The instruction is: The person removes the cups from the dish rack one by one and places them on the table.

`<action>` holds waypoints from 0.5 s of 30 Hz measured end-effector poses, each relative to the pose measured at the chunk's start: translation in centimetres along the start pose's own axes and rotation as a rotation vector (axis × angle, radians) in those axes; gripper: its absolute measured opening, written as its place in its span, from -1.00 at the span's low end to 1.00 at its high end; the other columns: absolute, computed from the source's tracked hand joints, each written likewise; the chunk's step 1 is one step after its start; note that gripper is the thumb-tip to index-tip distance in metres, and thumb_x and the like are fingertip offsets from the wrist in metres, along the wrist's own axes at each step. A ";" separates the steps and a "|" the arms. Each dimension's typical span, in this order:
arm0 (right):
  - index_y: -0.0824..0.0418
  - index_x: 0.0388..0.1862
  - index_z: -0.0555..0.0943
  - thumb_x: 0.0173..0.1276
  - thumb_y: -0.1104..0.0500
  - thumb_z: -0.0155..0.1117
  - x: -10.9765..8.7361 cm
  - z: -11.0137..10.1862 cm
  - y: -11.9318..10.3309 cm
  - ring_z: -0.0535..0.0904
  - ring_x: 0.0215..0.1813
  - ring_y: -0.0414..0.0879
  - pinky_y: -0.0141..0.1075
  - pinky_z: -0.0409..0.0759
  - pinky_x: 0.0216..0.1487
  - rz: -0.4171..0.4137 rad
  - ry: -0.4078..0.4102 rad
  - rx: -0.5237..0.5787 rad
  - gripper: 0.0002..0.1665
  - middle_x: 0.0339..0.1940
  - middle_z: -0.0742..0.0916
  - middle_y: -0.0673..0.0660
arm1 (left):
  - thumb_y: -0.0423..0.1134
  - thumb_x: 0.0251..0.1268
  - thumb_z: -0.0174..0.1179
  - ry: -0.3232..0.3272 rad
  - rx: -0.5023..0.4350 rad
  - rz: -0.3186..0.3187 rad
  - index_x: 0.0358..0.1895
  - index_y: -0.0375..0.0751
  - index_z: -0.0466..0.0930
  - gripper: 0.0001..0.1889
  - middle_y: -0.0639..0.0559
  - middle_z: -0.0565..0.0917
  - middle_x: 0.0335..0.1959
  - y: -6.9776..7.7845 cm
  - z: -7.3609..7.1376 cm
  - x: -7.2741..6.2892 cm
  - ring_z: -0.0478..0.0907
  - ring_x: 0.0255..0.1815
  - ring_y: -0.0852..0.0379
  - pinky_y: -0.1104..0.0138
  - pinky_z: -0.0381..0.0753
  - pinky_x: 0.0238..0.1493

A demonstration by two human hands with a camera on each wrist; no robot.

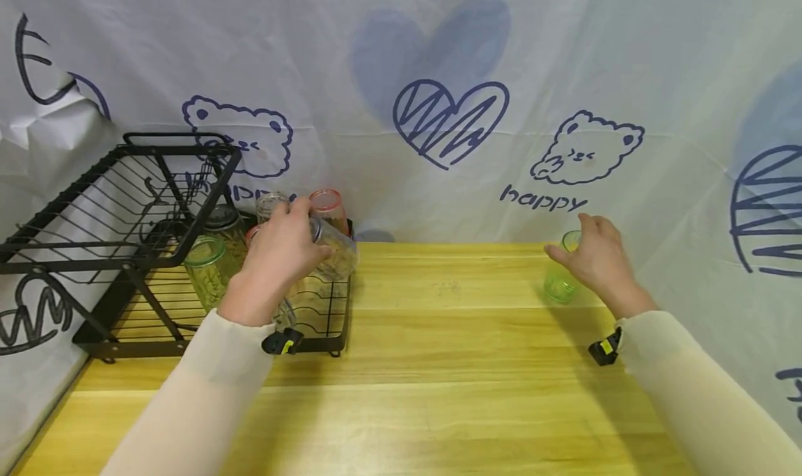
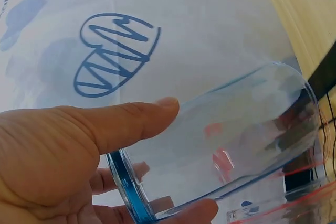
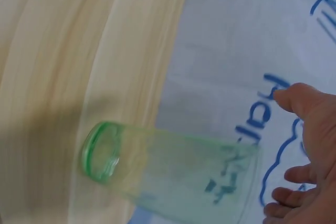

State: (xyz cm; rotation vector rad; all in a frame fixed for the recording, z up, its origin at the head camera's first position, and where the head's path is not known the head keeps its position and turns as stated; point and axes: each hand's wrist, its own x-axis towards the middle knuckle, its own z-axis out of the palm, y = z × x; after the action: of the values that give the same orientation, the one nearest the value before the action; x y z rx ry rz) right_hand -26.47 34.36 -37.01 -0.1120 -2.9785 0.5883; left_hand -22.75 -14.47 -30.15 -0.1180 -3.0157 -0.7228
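My left hand grips a clear drinking glass with a blue base between thumb and fingers. The glass is tilted over the right part of a black dish rack, its open end pointing to the lower right. On the far right of the table a green glass stands upright. Behind and above it is my right hand, thumb and fingers spread apart. In the right wrist view a gap shows between these fingers and the green glass.
The rack carries several other glasses: a green one and a dark grey one at the left, a red-rimmed one at the back. Its raised upper shelf overhangs the left side. A patterned cloth hangs behind the wooden table.
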 end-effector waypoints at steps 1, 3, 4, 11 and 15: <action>0.45 0.71 -0.06 0.44 -0.36 0.29 -0.1 0.0 -0.3 0.04 0.60 0.58 0.48 0.15 0.53 -0.018 0.012 0.009 0.30 0.65 0.08 0.59 | -0.07 0.32 0.45 0.002 -0.019 -0.003 0.58 -0.30 0.17 -0.10 -0.53 0.31 0.44 0.0 0.1 -0.2 0.46 0.27 -0.53 -0.36 0.52 0.24; 0.43 0.71 -0.02 0.45 -0.34 0.30 -0.4 0.1 -1.1 0.07 0.61 0.55 0.46 0.16 0.53 -0.046 0.033 0.025 0.26 0.67 0.11 0.55 | -0.05 0.32 0.46 0.005 -0.050 -0.004 0.57 -0.29 0.16 -0.10 -0.53 0.29 0.44 0.0 0.2 -0.6 0.43 0.31 -0.53 -0.36 0.49 0.28; 0.41 0.71 0.00 0.45 -0.33 0.31 -0.5 0.1 -1.6 0.09 0.61 0.53 0.46 0.17 0.53 -0.055 0.039 0.033 0.24 0.67 0.13 0.53 | -0.04 0.32 0.46 0.008 -0.066 -0.005 0.55 -0.28 0.18 -0.12 -0.52 0.30 0.44 0.0 0.3 -0.8 0.43 0.31 -0.52 -0.36 0.48 0.29; 0.40 0.69 0.10 0.48 -0.19 0.34 -1.5 0.9 -4.0 0.16 0.61 0.49 0.43 0.22 0.53 -0.124 0.058 0.053 0.10 0.67 0.20 0.49 | 0.04 0.35 0.44 -0.005 -0.135 -0.026 0.43 -0.23 0.27 -0.23 -0.43 0.39 0.34 -0.2 1.5 -1.8 0.51 0.17 -0.36 -0.24 0.58 0.13; 0.40 0.66 0.15 0.49 -0.15 0.35 -2.1 1.7 -4.8 0.20 0.60 0.49 0.42 0.25 0.52 -0.157 0.064 0.052 0.05 0.65 0.24 0.48 | 0.09 0.33 0.45 -0.012 -0.175 -0.042 0.44 -0.22 0.28 -0.21 -0.38 0.44 0.30 -0.6 2.3 -2.4 0.51 0.14 -0.31 -0.20 0.57 0.11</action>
State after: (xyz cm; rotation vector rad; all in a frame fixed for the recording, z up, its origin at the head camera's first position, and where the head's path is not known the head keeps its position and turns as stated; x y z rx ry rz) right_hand -24.83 29.09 -36.86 0.1049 -2.8731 0.6296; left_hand -20.48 -14.15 -32.63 -0.0641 -2.9701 -0.9921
